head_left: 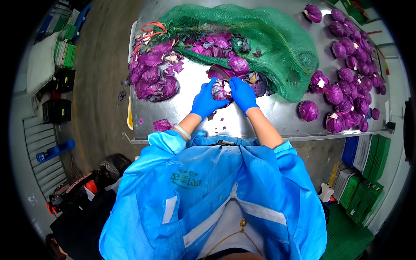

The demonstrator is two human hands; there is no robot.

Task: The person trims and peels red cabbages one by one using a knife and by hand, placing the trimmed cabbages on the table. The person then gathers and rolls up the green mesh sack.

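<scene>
Grasped from both sides by the blue-gloved left hand (206, 99) and the blue-gloved right hand (244, 93), the round purple-and-white cabbage head (221, 89) is at the middle of the shiny metal bench (277, 117); it should feel firm and fairly heavy, with slick, easily torn outer leaves, so cupping its sides seems best. I count one head in the hands, one green mesh sack (286, 47) and one heap of loose purple leaves (151, 78) at left; the crowded purple cabbage heads (345, 74) at right overlap too much to count.
</scene>
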